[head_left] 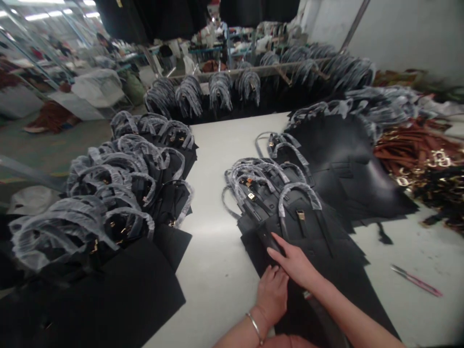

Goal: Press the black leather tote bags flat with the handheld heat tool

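A black leather strap (267, 237) lies slantwise over a stack of black bag panels (337, 263) in front of me. My right hand (295, 261) has its thumb and fingers around the strap near its upper end. Just below, my left hand (273, 292), with a bracelet at the wrist, presses curled fingers on the same strap. Beyond my hands, the top panel carries a plastic-wrapped handle (299, 188) and a gold-coloured clasp (300, 215). More wrapped handles (250, 169) are bunched at the far end of the stack.
On the left lies a pile of black panels (108, 290) with wrapped handles (65, 227). Pink-handled snips (416, 280) rest on the white table (210, 212) at right. Brown straps (413, 150) and black straps with gold hardware (442, 193) lie beyond. Handled pieces hang on a rack (219, 92).
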A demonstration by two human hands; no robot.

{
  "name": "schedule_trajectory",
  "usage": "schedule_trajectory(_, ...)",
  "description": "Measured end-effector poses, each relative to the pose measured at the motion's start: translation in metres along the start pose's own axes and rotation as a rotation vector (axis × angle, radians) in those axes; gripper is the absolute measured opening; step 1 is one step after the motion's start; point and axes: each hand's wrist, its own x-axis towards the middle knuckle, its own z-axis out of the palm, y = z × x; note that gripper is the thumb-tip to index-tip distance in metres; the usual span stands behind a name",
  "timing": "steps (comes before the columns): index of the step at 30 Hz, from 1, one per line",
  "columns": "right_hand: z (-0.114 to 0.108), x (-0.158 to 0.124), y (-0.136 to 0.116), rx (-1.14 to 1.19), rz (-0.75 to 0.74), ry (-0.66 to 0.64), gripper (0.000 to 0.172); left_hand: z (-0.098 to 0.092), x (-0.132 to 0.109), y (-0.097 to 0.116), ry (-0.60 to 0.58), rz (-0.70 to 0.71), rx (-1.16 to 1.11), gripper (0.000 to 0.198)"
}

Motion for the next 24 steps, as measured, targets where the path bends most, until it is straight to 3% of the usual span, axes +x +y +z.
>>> schedule_trajectory(3,-0.027,-0.016,0.014,0.147,0.076,0.060,0.066,-0.021,0.028,0.001,-0.084,-0.115,-0.014,0.024)
schedule_trajectory(5,-0.044,-0.033,0.033,0.239,0.146,0.113,0.068,-0.034,0.061,0.000,-0.121,-0.189,-0.040,0.021)
schedule_trajectory(7,-0.052,-0.049,0.054,0.269,0.212,0.186,0.069,-0.041,0.102,0.000,-0.139,-0.175,-0.042,0.023)
schedule_trajectory(11,-0.049,-0.077,0.090,0.354,0.322,0.263,0.075,-0.030,0.183,0.003,-0.199,-0.081,0.042,0.033)
schedule_trajectory(14,-0.038,-0.094,0.108,0.428,0.377,0.284,0.081,-0.008,0.224,0.009,-0.279,-0.137,0.134,0.042)
schedule_trajectory(19,-0.027,-0.111,0.129,0.495,0.373,0.301,0.081,0.015,0.253,0.014,-0.367,-0.276,0.190,0.032)
schedule_trajectory(24,-0.028,-0.116,0.134,0.434,0.386,0.310,0.080,0.007,0.261,0.003,-0.420,-0.284,0.137,0.038)
